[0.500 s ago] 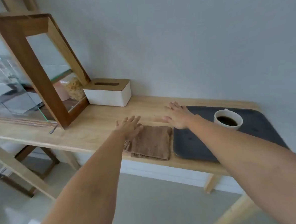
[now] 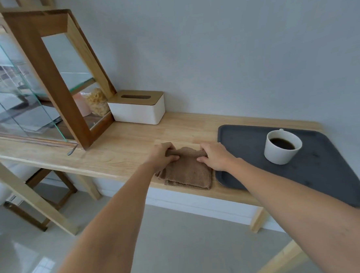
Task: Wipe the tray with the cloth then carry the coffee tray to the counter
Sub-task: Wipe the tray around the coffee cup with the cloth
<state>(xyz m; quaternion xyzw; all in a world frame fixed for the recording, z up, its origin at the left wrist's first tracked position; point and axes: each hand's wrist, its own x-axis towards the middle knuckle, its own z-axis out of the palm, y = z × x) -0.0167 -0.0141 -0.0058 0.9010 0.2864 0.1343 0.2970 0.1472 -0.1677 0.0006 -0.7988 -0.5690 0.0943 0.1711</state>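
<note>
Two bare hands meet on a folded brown terry cloth (image 2: pixel 187 171) lying on a long pale wooden table (image 2: pixel 122 144) at the centre of the frame. The left hand (image 2: pixel 162 155) curls its fingers over the cloth's far left corner, pinching the fabric, and the right hand (image 2: pixel 215 156) grips the far right corner in the same way, knuckles bent. Just to the right of the cloth, nearly touching it, sits a dark grey rounded-corner plastic tray (image 2: pixel 329 180), its near corner overhanging the table edge. A white ceramic cup of black coffee (image 2: pixel 282 146) stands upright on the tray's upper half. Toward the upper left, a white tissue box with a slotted wooden lid (image 2: pixel 138 107) rests against the grey wall, beside a wood-framed glass cabinet (image 2: pixel 51 81).
</note>
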